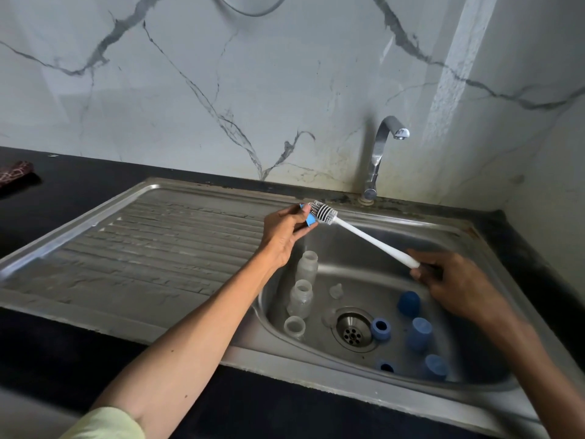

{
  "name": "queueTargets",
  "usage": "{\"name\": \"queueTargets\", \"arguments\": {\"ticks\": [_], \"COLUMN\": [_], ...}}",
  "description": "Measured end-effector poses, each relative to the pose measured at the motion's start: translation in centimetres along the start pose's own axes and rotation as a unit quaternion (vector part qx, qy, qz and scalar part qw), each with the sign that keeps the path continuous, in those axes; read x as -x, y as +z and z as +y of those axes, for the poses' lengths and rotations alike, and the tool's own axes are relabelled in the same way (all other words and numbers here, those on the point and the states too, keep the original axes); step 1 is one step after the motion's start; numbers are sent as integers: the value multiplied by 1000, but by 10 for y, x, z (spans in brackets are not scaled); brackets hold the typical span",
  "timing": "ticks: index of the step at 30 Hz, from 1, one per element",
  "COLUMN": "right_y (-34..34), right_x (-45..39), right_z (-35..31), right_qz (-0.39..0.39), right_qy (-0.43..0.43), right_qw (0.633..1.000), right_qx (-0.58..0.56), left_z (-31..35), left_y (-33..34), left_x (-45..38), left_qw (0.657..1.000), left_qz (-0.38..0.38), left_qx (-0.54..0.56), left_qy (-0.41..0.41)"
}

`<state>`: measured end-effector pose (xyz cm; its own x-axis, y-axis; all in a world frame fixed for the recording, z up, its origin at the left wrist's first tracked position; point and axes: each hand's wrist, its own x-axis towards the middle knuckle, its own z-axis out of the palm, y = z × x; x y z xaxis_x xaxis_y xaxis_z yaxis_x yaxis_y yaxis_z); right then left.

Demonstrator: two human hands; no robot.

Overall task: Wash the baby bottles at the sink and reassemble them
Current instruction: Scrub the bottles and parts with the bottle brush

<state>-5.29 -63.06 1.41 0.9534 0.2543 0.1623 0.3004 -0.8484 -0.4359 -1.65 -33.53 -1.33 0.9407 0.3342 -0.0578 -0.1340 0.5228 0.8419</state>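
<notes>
Pale green sleeve [104,423] sits closest, down at 7 o'clock, with a bare forearm running up from it to the left hand [285,236]. That hand is pinching a small blue ring-shaped bottle part [308,218] between thumb and fingers, right up against the head of the bottle brush [323,212]. Brush head is grey and white, ribbed, looks like soft silicone fins; the handle [376,240] is a slim smooth white stick slanting down toward 4 o'clock into the right hand [456,280], whose fingers are curled shut around its end.

Below both hands is the stainless sink basin [411,236], rounded corners, dull brushed metal, with a round perforated drain [353,331] in the floor. Along the basin's left wall, three clear plastic bottles [302,299] stand upright in a row, open mouths up, close together. Between them and the drain are two small clear teats [336,291], kinda hard to make out. Right of the drain, from 3 to 5 o'clock, are the blue bits: domed caps [408,304] and threaded collars [380,329], loosely scattered, apart from each other.

At 9 o'clock the ridged steel drainboard [158,248] is wide and bare, raised lip all round. Chrome gooseneck tap [384,147] stands at 12 o'clock behind the basin, spout well above the brush, no water running. Black countertop [63,191] frames it all, a patterned red cloth [15,172] on it at the far left edge, and the wall [221,74] is white marble-look with grey veins.
</notes>
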Motion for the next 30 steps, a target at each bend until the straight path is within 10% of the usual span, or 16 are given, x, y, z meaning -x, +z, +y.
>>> {"name": "queueTargets", "arguments": {"ticks": [30], "right_y": [5], "right_x": [1], "right_z": [-4], "right_qz": [11], "right_qy": [8], "right_qw": [1000], "right_qx": [-23], "left_z": [-7], "left_y": [13], "left_x": [6], "left_qw": [987], "left_qz": [-18], "left_qx": [146], "left_qy": [-59]}}
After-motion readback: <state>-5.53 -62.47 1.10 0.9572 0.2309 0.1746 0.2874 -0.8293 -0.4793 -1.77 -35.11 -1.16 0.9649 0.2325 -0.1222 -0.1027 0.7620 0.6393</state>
